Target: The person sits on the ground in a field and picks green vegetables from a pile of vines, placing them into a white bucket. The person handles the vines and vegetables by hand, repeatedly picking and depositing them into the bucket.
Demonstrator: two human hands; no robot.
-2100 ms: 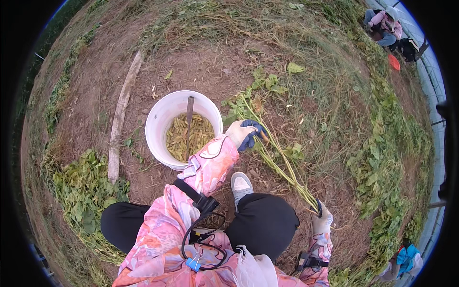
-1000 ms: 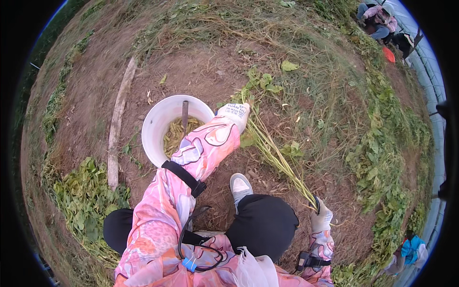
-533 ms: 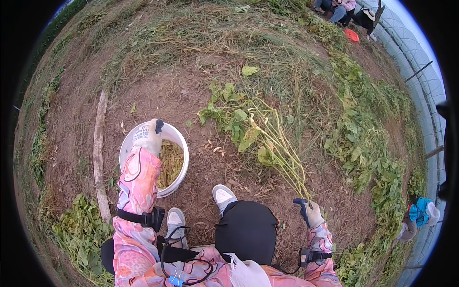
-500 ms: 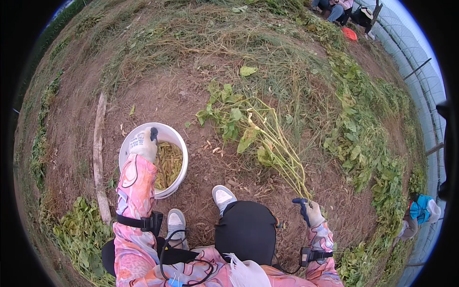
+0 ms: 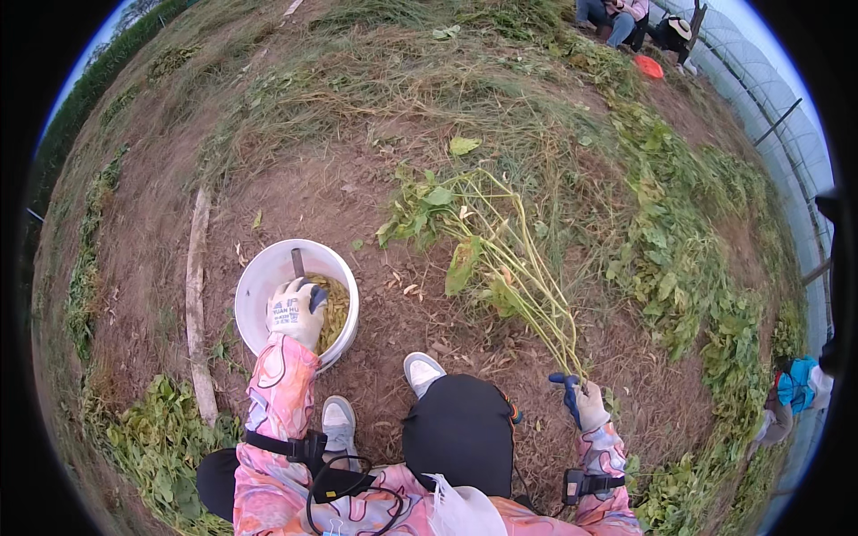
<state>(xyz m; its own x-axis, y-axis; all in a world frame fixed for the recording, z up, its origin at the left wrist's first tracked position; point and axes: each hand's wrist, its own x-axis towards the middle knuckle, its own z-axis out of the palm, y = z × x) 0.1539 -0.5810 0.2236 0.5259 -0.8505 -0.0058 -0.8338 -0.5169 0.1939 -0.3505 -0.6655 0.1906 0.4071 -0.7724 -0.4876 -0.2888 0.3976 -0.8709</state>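
Observation:
A white bucket (image 5: 351, 327) stands on the soil at front left, partly filled with yellow-green bean pods (image 5: 336, 313). My left hand (image 5: 297, 311), in a white glove with blue fingertips, reaches inside over the pods. Its back faces up and its fingers bend down, mostly out of sight, so their grip does not show. Just beyond the knuckles, a short dark strip (image 5: 298, 262) shows against the inner wall. At the right, my gloved right hand (image 5: 581, 402) is closed round the stem ends of uprooted bean plants (image 5: 527, 259). Their leafy tops point away to the upper left.
A pale wooden strip (image 5: 197, 304) lies left of the bucket. Heaped leafy plants (image 5: 679, 250) run along the right, beside netting. Dry straw (image 5: 429, 98) covers the ground beyond. Far right, people (image 5: 617, 18) sit by a red basin (image 5: 649, 67).
My left hand has moved from the bucket's far inner side down toward its middle, and its back has turned up. My right hand keeps hold of the stems, almost unmoved.

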